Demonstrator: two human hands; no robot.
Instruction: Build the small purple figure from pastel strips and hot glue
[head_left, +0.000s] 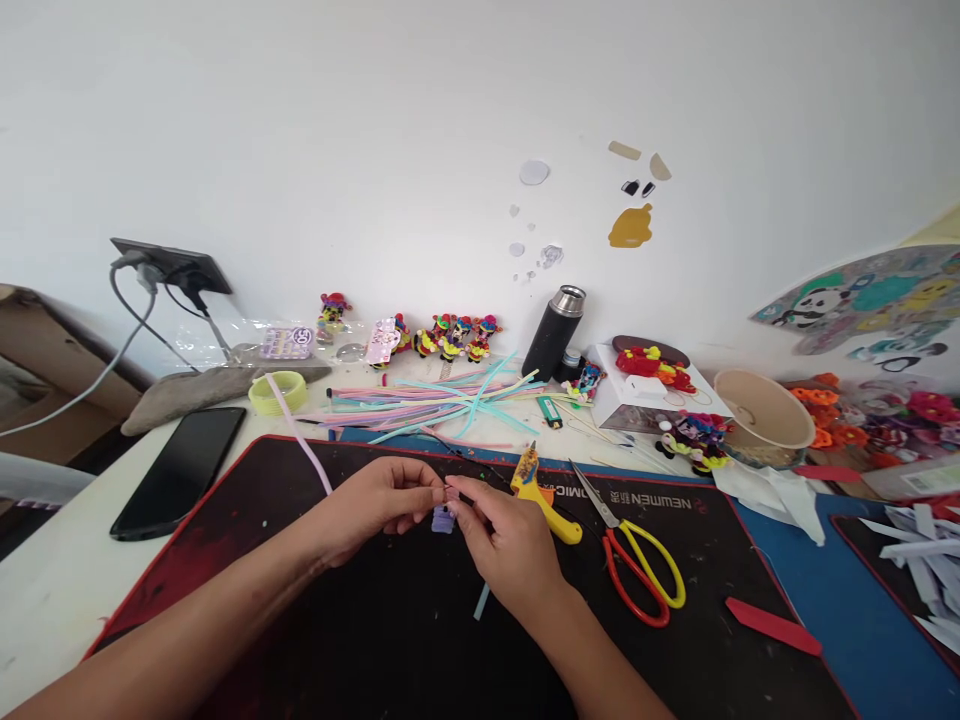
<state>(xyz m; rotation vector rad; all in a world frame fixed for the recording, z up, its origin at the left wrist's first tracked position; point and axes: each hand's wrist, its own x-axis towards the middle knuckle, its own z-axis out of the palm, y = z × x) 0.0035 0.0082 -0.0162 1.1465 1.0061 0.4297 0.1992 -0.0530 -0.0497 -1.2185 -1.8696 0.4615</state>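
Observation:
Over the black mat (360, 620), my left hand (390, 497) and my right hand (510, 535) meet fingertip to fingertip. Both pinch a small purple piece (443, 518) that hangs between them, its upper part hidden by the fingers. A lilac strip (298, 434) sticks up behind my left hand. The end of a light blue strip (481, 600) shows below my right hand. Just right of my right hand lies a yellow glue gun (546, 505), then scissors (637, 560) with red and yellow handles.
Pastel strips (420, 402) lie behind the mat, near a black bottle (553, 335) and small colourful figures (454, 338). A phone (180, 470) lies at left. At right are a white box (622, 410), a beige bowl (765, 410) and a red strip (772, 625).

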